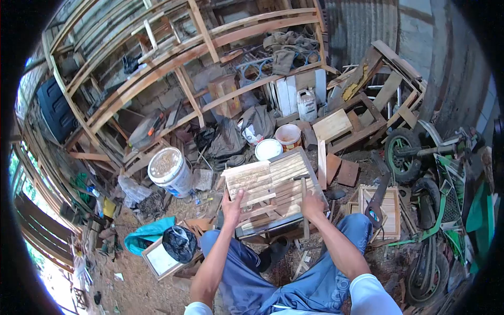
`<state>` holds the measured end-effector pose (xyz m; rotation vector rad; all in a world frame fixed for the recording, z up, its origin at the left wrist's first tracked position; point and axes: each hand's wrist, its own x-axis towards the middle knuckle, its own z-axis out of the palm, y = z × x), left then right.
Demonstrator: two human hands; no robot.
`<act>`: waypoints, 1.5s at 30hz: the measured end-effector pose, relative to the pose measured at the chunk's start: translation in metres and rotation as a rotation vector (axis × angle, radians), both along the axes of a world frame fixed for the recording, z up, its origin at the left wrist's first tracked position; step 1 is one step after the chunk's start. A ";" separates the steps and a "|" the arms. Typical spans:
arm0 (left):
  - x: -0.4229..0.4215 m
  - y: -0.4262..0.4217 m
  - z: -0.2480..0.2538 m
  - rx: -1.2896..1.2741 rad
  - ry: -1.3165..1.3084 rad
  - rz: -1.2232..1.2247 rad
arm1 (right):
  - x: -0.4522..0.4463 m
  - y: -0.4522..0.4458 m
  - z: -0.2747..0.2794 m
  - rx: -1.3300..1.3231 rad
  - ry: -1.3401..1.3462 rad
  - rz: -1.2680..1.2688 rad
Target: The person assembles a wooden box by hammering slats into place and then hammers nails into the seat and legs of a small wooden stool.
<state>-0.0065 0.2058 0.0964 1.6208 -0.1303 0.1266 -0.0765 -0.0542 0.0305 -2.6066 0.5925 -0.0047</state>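
Note:
My left hand point(232, 210) grips the near left edge of a small slatted wooden panel point(251, 185), its thumb on top and the other fingers hidden beneath. The panel lies over the left part of a larger slatted wooden surface point(292, 169) with a grey border, in front of my knees. My right hand point(313, 205) is closed around a hammer point(305, 220) at the right side of that surface. The hammer's head points away from me, and its handle end reaches toward my lap.
Beyond the work surface stand a white bucket point(170, 172), a white lid point(268, 149) and a paint bucket point(288, 136). At right lie a handsaw point(376, 202), a wooden frame point(395, 215) and a small green motorbike point(446, 210). A black bag point(179, 244) sits at left.

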 end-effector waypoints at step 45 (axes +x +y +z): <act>0.012 -0.027 -0.092 -0.333 0.630 -0.244 | -0.026 0.001 -0.030 0.963 -0.098 0.036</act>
